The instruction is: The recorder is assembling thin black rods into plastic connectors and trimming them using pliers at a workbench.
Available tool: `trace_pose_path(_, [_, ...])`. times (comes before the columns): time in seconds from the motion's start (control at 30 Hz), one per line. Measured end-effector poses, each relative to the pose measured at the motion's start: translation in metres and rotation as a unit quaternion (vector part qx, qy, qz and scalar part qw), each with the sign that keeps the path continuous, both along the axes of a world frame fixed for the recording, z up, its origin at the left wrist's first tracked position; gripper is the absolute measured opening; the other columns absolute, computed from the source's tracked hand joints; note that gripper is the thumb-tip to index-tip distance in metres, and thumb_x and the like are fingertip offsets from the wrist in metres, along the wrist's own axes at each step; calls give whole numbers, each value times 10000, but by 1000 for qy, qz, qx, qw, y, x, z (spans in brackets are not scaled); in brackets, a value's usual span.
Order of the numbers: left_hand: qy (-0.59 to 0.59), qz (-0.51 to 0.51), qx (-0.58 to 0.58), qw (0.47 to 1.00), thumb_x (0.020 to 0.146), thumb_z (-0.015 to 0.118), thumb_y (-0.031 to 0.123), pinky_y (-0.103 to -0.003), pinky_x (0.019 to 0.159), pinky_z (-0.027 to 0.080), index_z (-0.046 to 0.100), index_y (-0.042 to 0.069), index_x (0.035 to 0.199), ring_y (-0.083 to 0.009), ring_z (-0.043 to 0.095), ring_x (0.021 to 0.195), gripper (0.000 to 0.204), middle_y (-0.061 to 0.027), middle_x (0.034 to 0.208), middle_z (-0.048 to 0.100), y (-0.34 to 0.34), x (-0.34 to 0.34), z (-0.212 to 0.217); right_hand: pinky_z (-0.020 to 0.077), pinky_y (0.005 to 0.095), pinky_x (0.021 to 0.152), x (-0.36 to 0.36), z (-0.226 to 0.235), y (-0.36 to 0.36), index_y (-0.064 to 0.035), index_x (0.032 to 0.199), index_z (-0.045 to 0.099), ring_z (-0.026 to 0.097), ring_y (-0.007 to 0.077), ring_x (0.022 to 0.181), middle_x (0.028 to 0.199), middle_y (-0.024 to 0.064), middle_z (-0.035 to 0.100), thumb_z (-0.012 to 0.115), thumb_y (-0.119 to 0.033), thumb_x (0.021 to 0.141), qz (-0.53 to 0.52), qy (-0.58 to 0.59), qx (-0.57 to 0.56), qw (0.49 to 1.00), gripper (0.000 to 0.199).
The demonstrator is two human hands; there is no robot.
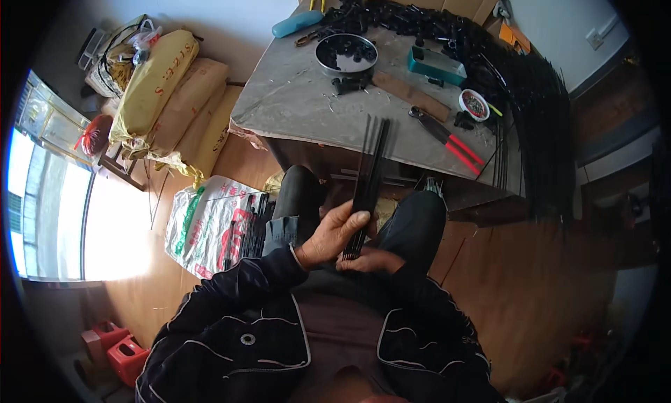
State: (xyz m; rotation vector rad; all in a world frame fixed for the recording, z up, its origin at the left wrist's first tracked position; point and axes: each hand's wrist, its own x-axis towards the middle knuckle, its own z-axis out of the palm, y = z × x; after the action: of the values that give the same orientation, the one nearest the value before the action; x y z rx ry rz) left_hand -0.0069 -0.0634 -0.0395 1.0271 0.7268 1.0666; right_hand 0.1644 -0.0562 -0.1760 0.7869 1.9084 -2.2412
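Grey worktable [293,102] fills the upper middle of the frame, cluttered with a round metal pan of black fittings [346,53], red-handled cutters [451,141] and a teal box [437,64]. Down at centre, the seated person's left hand [332,235] wraps around a bundle of thin black rods [368,179], which stands upright above the lap. The right hand [370,262] cups the bundle's lower end, fingers curled closed against it. My read: keep that grip snug and the bottoms level, or the rods will fan apart.
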Motion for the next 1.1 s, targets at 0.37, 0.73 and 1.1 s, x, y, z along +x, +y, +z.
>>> trace_pose_path(0.37, [3, -55, 37, 998, 1003, 496, 308, -240, 726, 466, 575, 27, 1122, -67, 553, 820, 316, -10, 878, 621, 32, 28, 50, 477, 308, 851, 54, 147, 78, -30, 1171, 587, 584, 169, 978, 1063, 67, 614, 638, -227, 879, -52, -180, 280, 942, 356])
trace_pose_path(0.73, [-42, -38, -91, 994, 1034, 402, 307, -291, 670, 508, 494, 21, 1104, -170, 608, 702, 308, -90, 866, 597, 39, 44, 42, 421, 600, 969, 42, 295, 36, 64, 1430, 289, 528, 505, 1138, 1285, 350, 493, 469, -304, 967, 3, 591, -48, 805, 618])
trace_pose_path(1.1, [-152, 12, -107, 982, 989, 481, 96, -365, 768, 561, 436, 64, 1267, -241, 652, 893, 283, -113, 1116, 573, 31, 41, 36, 466, 205, 610, 51, 187, 51, -35, 972, 581, 554, 56, 725, 839, -4, 588, 697, -185, 879, -490, 90, 172, 850, 211])
